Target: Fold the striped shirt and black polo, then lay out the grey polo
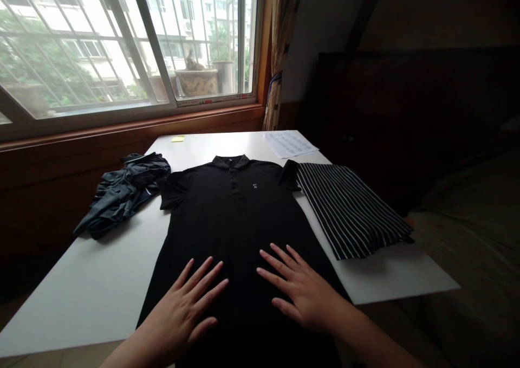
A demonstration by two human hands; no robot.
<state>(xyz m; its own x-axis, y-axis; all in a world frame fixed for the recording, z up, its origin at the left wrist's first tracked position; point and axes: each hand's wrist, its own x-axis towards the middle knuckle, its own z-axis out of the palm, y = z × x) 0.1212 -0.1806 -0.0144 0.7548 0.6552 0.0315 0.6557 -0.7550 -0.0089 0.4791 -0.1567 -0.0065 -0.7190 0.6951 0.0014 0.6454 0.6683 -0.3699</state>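
Note:
A black polo shirt (231,216) lies spread flat, front up, along the middle of a white table (93,286), collar toward the window. My left hand (187,308) rests flat on the shirt's lower part with fingers stretched out. My right hand (298,289) lies flat beside it on the same fabric, fingers spread. Neither hand holds anything.
A crumpled dark grey garment (124,192) sits at the table's left. A folded black garment with thin white stripes (349,208) lies at the right, overhanging the edge. A printed paper sheet (290,143) and a yellow sticky note (177,138) lie at the far end under the window.

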